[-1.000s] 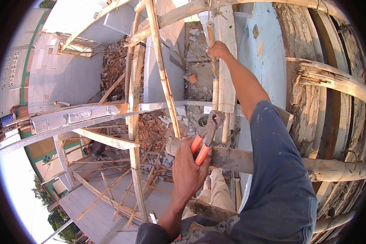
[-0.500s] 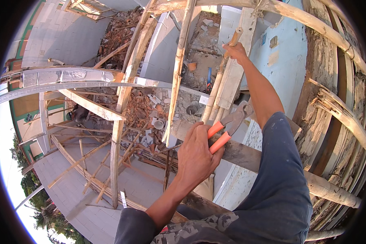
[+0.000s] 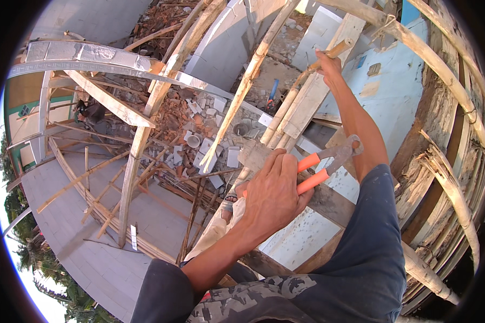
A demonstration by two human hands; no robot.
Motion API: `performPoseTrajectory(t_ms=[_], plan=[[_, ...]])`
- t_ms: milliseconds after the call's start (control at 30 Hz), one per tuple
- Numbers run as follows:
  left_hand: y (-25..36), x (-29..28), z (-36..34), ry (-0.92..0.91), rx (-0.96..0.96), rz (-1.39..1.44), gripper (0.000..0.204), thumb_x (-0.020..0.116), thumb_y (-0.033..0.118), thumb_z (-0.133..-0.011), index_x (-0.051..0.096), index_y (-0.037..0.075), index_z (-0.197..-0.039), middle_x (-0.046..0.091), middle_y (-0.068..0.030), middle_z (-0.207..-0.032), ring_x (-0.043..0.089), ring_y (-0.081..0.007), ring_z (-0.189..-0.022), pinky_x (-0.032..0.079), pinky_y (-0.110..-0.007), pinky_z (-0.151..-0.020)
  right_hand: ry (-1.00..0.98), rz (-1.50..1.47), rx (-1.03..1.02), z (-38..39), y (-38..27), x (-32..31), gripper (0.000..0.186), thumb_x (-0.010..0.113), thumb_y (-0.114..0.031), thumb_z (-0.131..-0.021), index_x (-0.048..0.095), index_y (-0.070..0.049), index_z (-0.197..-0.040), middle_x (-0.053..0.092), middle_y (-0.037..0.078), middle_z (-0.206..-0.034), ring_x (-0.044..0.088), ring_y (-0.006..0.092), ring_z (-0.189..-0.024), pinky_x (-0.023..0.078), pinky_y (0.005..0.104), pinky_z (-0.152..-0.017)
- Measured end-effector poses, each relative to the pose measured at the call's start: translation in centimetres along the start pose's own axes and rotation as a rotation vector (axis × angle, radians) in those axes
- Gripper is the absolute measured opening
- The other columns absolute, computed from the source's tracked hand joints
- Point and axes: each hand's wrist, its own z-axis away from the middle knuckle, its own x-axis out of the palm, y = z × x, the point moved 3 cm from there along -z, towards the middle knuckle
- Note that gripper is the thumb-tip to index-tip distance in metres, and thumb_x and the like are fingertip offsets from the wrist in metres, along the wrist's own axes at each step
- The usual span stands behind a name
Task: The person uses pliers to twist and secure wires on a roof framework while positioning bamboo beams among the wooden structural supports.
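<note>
Pincers (image 3: 341, 153) with orange-sleeved handles are gripped in my left hand (image 3: 270, 194), the metal jaws pointing up and to the right. My fingers are curled round the handles, above a wooden beam (image 3: 331, 203). Farther off, my right hand (image 3: 330, 65) is closed round a bamboo pole (image 3: 338, 49) near its upper end. That pole lies beside a flat wooden plank (image 3: 310, 105), with more bamboo (image 3: 282, 117) alongside. Part of the right hand's grip is hidden behind the hand itself.
Roof timbers (image 3: 137, 177) and a bamboo pole (image 3: 415, 40) cross around me. A broken, splintered pole (image 3: 450, 180) juts at the right. Far below lie rubble (image 3: 172, 116) and a bucket (image 3: 242, 127). A sandalled foot (image 3: 229, 204) rests on a beam. A pale blue wall (image 3: 388, 75) stands right.
The view has shifted and turned, so a foot in a sandal now shows beside my left forearm. Both hands keep their holds on the pincers and the bamboo pole.
</note>
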Motion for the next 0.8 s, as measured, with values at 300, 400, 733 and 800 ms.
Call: performPoseTrajectory(t_ms=[300, 400, 733, 800], plan=[[0.0, -0.5, 0.1, 0.025, -0.032, 0.047, 0.047, 0.086, 0.015, -0.073, 0.051, 0.002, -0.102, 0.061, -0.0187, -0.105, 0.064, -0.0391, -0.096, 0.053, -0.046, -0.072, -0.323, 0.206, 0.016, 2.7, -2.6, 3.1, 0.036, 0.084, -0.032, -0.087, 0.069, -0.005, -0.104, 0.064, 0.007, -0.097, 0.063, 0.0183, -0.081, 0.049, 0.0333, -0.06], [0.1, -0.3, 0.0, 0.044, 0.028, 0.06, 0.046, 0.085, 0.015, -0.074, 0.05, 0.001, -0.101, 0.06, -0.0179, -0.102, 0.063, -0.0375, -0.095, 0.053, -0.046, -0.071, -0.248, 0.256, 0.001, 3.6, -3.1, 3.9, 0.039, 0.084, -0.034, -0.087, 0.07, -0.005, -0.108, 0.066, 0.009, -0.101, 0.063, 0.0196, -0.084, 0.052, 0.0344, -0.066], [-0.2, -0.4, 0.4, 0.09, 0.008, 0.058, 0.041, 0.081, 0.018, -0.077, 0.05, 0.0, -0.098, 0.058, -0.0164, -0.096, 0.063, -0.0355, -0.094, 0.054, -0.047, -0.07, -0.373, 0.197, 0.009, 9.9, -12.7, 0.6, 0.032, 0.082, -0.034, -0.09, 0.069, -0.008, -0.103, 0.066, 0.007, -0.105, 0.067, 0.0232, -0.093, 0.056, 0.0416, -0.083], [-0.1, -0.5, 0.5, 0.092, 0.021, 0.06, 0.041, 0.08, 0.018, -0.077, 0.05, 0.0, -0.098, 0.059, -0.0165, -0.095, 0.063, -0.0354, -0.094, 0.054, -0.047, -0.069, -0.358, 0.156, 0.002, 11.8, -14.4, 0.0, 0.027, 0.08, -0.033, -0.091, 0.068, -0.01, -0.099, 0.066, 0.006, -0.103, 0.067, 0.0231, -0.094, 0.057, 0.0403, -0.084]])
